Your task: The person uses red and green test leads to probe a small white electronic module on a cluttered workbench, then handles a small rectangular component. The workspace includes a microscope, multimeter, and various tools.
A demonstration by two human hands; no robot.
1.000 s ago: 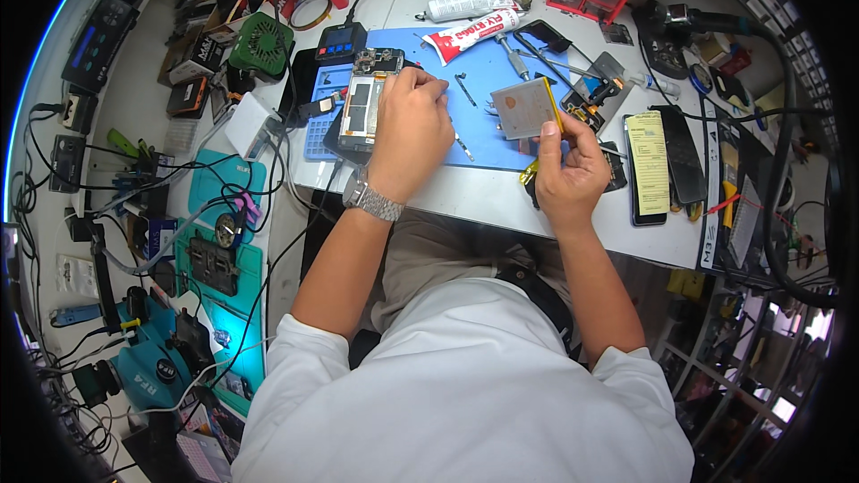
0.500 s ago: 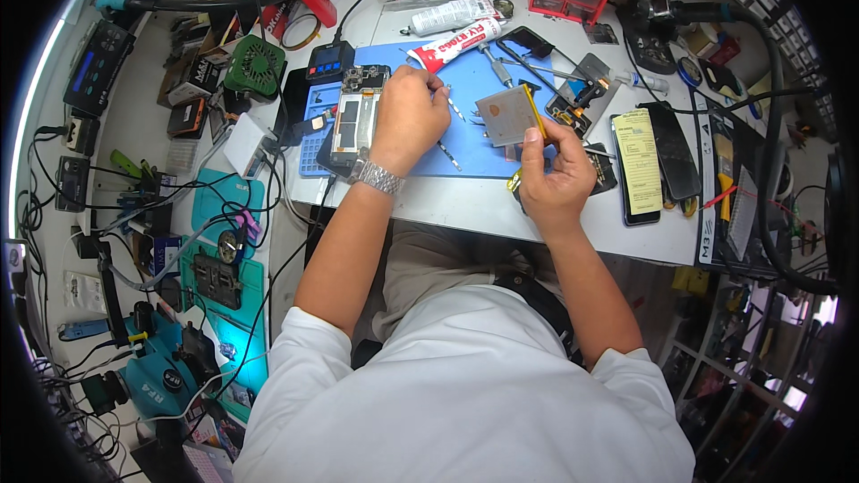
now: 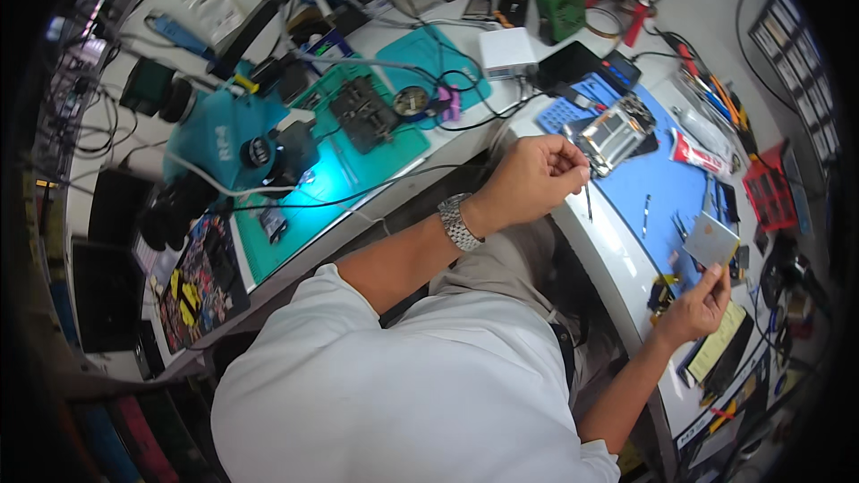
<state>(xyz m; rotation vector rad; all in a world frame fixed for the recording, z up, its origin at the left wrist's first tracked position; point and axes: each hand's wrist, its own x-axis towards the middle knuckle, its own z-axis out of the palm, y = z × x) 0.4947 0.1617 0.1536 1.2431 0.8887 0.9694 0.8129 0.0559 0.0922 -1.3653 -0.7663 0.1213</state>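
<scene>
My left hand (image 3: 535,181), with a metal watch on the wrist, is closed in a pinch near the table's front edge. A thin dark strip (image 3: 588,202) hangs from its fingertips; its kind is too small to make out. Just beyond lies an opened phone (image 3: 614,136) with its inner parts bare, on a blue mat (image 3: 626,188). My right hand (image 3: 698,306) grips a flat grey rectangular piece (image 3: 711,240) with a yellow edge by its near side, held up over the right part of the mat.
A teal microscope (image 3: 224,139) stands on the left bench over a lit green mat (image 3: 344,183). Cables cross between the benches. A red and white tube (image 3: 698,154), a red drawer box (image 3: 771,190) and a phone with a yellow note (image 3: 716,344) lie to the right.
The view has swung left, bringing the microscope bench closer to the middle. My left hand has come away from the opened phone with the dark strip. My right hand still holds the grey piece.
</scene>
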